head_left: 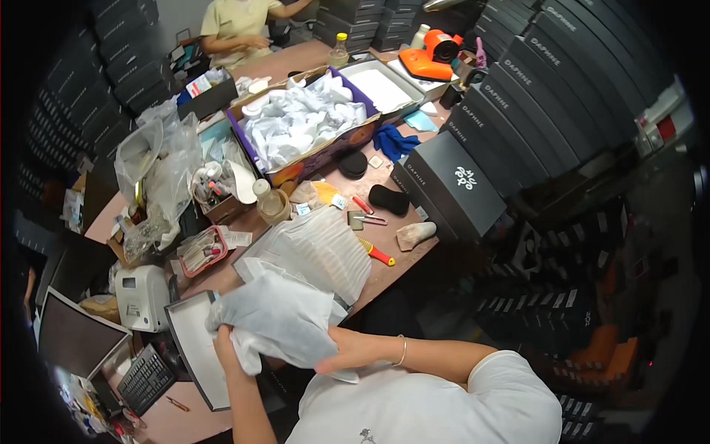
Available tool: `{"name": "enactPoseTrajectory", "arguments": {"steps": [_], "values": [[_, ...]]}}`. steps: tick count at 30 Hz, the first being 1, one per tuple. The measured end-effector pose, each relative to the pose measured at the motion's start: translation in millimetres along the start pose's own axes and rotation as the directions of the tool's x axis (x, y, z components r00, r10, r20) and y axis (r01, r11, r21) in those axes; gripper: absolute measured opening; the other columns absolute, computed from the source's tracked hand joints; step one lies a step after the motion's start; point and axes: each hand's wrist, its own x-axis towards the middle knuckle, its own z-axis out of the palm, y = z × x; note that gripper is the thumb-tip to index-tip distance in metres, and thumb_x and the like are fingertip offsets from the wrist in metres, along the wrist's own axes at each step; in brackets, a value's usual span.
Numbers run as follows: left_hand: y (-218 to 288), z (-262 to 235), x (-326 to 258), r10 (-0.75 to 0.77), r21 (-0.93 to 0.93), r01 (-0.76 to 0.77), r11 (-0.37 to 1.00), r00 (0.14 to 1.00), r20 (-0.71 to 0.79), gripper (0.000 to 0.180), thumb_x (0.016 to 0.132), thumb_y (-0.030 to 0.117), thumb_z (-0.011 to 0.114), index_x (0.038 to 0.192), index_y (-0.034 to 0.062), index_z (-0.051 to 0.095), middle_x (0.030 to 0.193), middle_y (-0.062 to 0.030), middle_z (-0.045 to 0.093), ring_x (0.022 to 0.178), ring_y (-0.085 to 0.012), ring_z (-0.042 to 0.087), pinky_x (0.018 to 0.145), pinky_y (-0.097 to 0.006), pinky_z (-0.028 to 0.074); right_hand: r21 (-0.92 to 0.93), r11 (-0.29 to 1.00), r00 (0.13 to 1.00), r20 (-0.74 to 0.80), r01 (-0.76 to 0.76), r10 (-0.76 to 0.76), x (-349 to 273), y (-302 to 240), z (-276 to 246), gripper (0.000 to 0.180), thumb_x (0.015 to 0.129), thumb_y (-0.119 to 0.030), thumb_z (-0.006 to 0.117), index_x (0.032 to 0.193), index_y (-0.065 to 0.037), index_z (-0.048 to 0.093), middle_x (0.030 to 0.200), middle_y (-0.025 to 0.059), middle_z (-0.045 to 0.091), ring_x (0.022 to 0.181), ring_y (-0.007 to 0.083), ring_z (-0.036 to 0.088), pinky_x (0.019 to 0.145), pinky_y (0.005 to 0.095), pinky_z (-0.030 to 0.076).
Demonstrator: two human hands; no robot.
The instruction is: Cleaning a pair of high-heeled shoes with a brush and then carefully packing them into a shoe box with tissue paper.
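Observation:
A soft white fabric bag (277,311) is bunched between my two hands, above the near edge of the table. My left hand (226,351) grips its lower left side, with most of the fingers hidden in the folds. My right hand (347,350) is closed on the right side, thumb across the cloth. Whatever may be inside the bag cannot be made out. Just beyond it lies a pile of thin white translucent sheets or bags (325,240). To the left, partly beneath the bag, is a shallow dark-edged box part (196,333) with a white inside.
A purple carton (303,169) full of white wrapped bundles stands mid-table. Dark shoeboxes (451,177) rise in stacks at the right. A red-yellow handled tool (379,253) lies near the edge. A label printer (140,300), monitor and keyboard (146,379) are left. Another person (238,29) sits across.

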Motion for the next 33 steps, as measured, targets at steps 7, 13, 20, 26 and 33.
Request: {"name": "enactPoseTrajectory", "arguments": {"steps": [7,13,20,26,33], "values": [[-85,55,79,0.18,-0.015,-0.18,0.984,0.976,0.123,0.036,0.094,0.014,0.05,0.129,0.0051,0.045,0.116,-0.0097,0.057,0.095,-0.0183,0.059,0.079,-0.03,0.05,-0.089,0.993,0.895,-0.432,0.075,-0.106,90,94,-31,0.058,0.079,-0.025,0.066,0.126,0.002,0.049,0.121,0.0196,0.059,0.118,0.0286,0.053,0.1,0.0386,0.041],[-133,104,49,0.0,0.115,-0.016,0.993,0.991,0.136,0.048,0.096,0.029,0.051,0.134,0.0011,0.039,0.125,-0.0124,0.052,0.115,-0.021,0.048,0.096,-0.035,0.038,-0.197,0.967,0.851,-0.525,-0.162,0.035,96,115,-33,0.079,0.084,-0.023,0.065,0.142,0.008,0.022,0.134,0.0322,0.041,0.126,0.0428,0.043,0.106,0.0422,0.034],[-200,131,93,0.346,0.865,-0.177,0.469,0.938,0.005,0.044,0.091,0.031,0.052,0.093,-0.013,0.055,0.106,-0.0307,0.052,0.097,-0.0464,0.049,0.089,-0.052,0.038,-0.381,0.921,0.976,-0.22,-0.084,-0.002,49,98,-36,0.059,0.091,-0.012,0.056,0.139,0.007,0.029,0.134,0.0284,0.042,0.123,0.0371,0.046,0.102,0.0399,0.039],[-120,101,37,0.212,0.547,-0.282,0.788,0.959,0.19,0.049,0.089,0.03,0.06,0.119,-0.0086,0.051,0.119,-0.0281,0.051,0.109,-0.041,0.051,0.094,-0.045,0.041,-0.005,0.872,0.807,-0.381,-0.49,0.451,-19,157,-110,0.018,0.09,-0.009,0.052,0.091,0.002,0.066,0.08,0.0055,0.067,0.056,0.01,0.058,0.05,0.022,0.048],[-19,-39,-30,0.642,0.921,-0.362,0.147,0.743,0.189,0.064,0.077,0.025,0.075,0.127,0.0005,0.044,0.119,-0.0213,0.05,0.108,-0.0399,0.05,0.092,-0.045,0.042,-0.386,0.922,0.727,-0.635,-0.006,-0.261,127,192,-91,0.064,0.091,-0.032,0.057,0.143,-0.003,0.033,0.146,0.0226,0.033,0.135,0.0356,0.033,0.111,0.0437,0.026]]}}
